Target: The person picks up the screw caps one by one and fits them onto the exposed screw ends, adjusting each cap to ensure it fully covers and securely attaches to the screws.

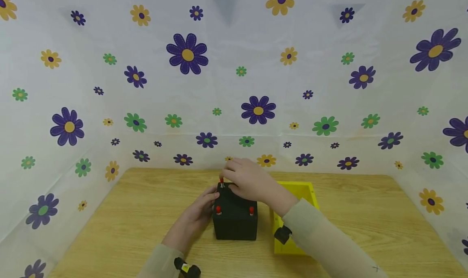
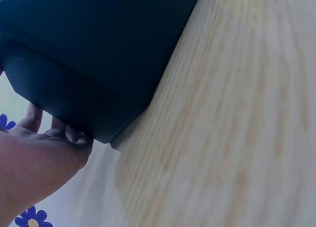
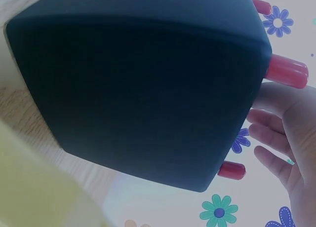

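A black box (image 1: 235, 225) stands on the table, with red-capped metal posts on its top. Two of these posts show at the near corners, the left one (image 1: 218, 210) and the right one (image 1: 251, 210). Along the box's left side, my left hand (image 1: 197, 207) grips it, thumb at the top edge; in the left wrist view its fingers bend behind the box. My right hand (image 1: 252, 182) reaches over the far part, fingertips at the far-left red cap (image 1: 221, 181). Its thumb appears apart from that cap; whether another finger pinches it is hidden. Beyond the box's edge, curved fingers (image 3: 269, 133) show in the right wrist view.
A yellow bin (image 1: 292, 249) stands on the wooden table (image 1: 365, 217) just right of the box, partly under my right forearm. White flower-patterned sheeting (image 1: 226, 87) rises behind the table and on both sides.
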Available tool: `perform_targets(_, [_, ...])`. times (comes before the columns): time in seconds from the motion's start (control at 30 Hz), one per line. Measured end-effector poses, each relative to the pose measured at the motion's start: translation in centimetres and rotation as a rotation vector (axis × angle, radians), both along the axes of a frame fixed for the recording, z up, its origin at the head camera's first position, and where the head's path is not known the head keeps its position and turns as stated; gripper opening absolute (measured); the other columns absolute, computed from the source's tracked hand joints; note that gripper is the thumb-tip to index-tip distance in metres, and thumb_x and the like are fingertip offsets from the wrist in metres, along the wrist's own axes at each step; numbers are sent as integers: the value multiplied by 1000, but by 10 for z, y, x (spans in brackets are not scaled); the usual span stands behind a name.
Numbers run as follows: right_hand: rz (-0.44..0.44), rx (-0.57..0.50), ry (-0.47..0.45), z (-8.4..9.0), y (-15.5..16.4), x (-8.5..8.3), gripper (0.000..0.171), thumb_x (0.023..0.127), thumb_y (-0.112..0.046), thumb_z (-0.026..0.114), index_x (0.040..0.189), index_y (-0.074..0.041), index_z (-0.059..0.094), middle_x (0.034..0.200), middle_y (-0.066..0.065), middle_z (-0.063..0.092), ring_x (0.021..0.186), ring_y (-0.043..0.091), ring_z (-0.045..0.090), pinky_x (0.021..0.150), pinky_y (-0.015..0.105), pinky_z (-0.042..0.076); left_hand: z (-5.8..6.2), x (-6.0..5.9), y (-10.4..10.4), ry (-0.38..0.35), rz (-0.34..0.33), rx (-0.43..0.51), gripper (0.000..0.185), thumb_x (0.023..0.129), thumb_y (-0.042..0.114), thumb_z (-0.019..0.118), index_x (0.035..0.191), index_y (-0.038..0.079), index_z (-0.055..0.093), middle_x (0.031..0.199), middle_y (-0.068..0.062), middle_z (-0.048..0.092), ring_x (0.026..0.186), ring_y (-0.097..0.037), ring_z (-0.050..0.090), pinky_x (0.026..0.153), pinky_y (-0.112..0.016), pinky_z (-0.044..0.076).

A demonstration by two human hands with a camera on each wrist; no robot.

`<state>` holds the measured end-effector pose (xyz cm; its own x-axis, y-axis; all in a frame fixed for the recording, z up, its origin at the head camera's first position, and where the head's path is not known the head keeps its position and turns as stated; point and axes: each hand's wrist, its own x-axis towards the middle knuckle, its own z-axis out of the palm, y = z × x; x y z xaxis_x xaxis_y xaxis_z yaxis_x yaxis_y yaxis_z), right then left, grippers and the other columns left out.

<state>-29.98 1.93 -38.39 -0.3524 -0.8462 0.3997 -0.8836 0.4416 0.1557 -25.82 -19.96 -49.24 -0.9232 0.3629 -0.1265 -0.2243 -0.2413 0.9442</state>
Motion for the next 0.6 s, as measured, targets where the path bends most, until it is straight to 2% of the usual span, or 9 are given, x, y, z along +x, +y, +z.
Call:
perform_targets(0.13, [-8, 8, 0, -1, 0, 0, 27, 94, -19, 81, 120, -15, 73, 116, 2, 73, 105, 20, 67, 96, 34, 58, 0, 0, 0, -17, 13, -3, 34, 107, 23, 49, 141, 25, 56, 122, 19, 70, 120, -5, 59, 113, -31, 37])
perform_targets(0.4, [-23, 33, 19, -1, 0, 1, 27, 95, -20, 81, 120, -15, 74, 115, 2, 73, 105, 19, 67, 96, 34, 58, 0, -2, 0, -3, 13, -34, 46, 108, 23, 47, 153, 15, 45, 123, 19, 69, 121, -5, 59, 114, -31, 36])
perform_targets(0.6, [-34, 36, -8, -1, 0, 2, 33, 95, -19, 80, 127, -16, 72, 117, 1, 72, 108, 19, 68, 99, 34, 57, 1, 1, 2, -18, 29, -18, 44, 108, 21, 47, 152, 16, 48, 123, 20, 70, 121, -5, 59, 113, -30, 37])
